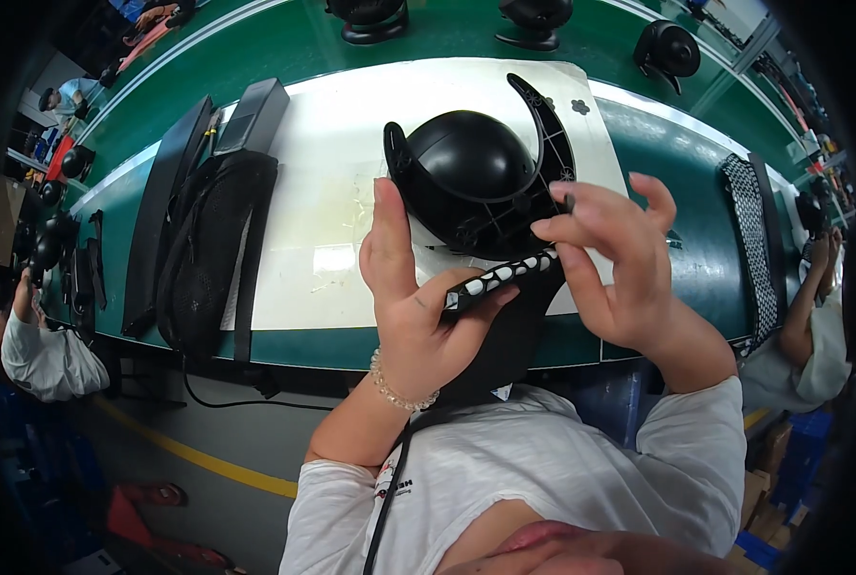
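My left hand (418, 307) is closed on a black strip with a row of white patches (490, 280), thumb on one side and fingers on the other. Dark material hangs below the strip, over the table's near edge. At the strip's right end, my right hand (620, 268) has thumb and index finger pinched together; a small dark bit shows by the fingertips, too small to name. Just beyond both hands, a glossy black dome (471, 153) sits within a black curved frame (548, 134) with two upswept ends. My hands partly cover the frame's near side.
A white sheet (323, 172) lies on the green table (648, 144). At left are a black mesh pouch (208, 249) and a grey box (253, 115). Patterned mesh strips (754, 249) lie at right. Several black rounded units, including one (668, 53), stand at the back. Other people work on both sides.
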Action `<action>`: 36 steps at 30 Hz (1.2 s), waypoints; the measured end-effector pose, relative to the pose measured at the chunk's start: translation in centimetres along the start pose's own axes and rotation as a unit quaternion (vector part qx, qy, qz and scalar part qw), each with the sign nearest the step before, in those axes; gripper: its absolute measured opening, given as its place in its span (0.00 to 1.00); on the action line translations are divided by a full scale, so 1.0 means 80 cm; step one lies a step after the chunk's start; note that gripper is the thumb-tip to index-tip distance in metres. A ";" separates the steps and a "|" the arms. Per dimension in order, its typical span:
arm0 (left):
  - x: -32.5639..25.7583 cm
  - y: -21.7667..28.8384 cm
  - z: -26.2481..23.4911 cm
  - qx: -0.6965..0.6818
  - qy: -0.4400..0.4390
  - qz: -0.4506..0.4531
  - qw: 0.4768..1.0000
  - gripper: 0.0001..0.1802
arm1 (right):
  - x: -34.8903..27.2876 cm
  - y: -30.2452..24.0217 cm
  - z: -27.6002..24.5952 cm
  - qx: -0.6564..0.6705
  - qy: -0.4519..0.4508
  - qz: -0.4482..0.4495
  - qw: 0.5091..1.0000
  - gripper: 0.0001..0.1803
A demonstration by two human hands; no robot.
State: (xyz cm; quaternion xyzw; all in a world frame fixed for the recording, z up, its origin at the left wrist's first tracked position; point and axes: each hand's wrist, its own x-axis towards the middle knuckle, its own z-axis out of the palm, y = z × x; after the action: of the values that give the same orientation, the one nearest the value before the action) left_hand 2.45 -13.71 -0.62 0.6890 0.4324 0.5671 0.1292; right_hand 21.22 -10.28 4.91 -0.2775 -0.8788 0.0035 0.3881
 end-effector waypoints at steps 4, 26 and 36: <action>0.000 0.002 0.000 -0.009 0.001 -0.018 1.000 0.12 | -0.005 -0.009 -0.014 -0.104 -0.021 -0.047 0.993 0.21; 0.002 0.000 0.000 0.015 -0.013 0.002 1.000 0.10 | 0.002 0.038 -0.002 -0.180 0.040 0.045 0.982 0.08; -0.008 0.008 -0.022 -0.037 0.014 -0.011 0.999 0.14 | -0.030 0.007 -0.008 0.266 0.056 0.064 0.960 0.28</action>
State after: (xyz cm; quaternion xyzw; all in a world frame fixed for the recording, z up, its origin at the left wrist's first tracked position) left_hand 1.19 -15.12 -0.05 0.6714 0.4204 0.5904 0.1544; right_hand 23.20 -11.10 3.60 -0.2197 -0.8035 0.2467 0.4953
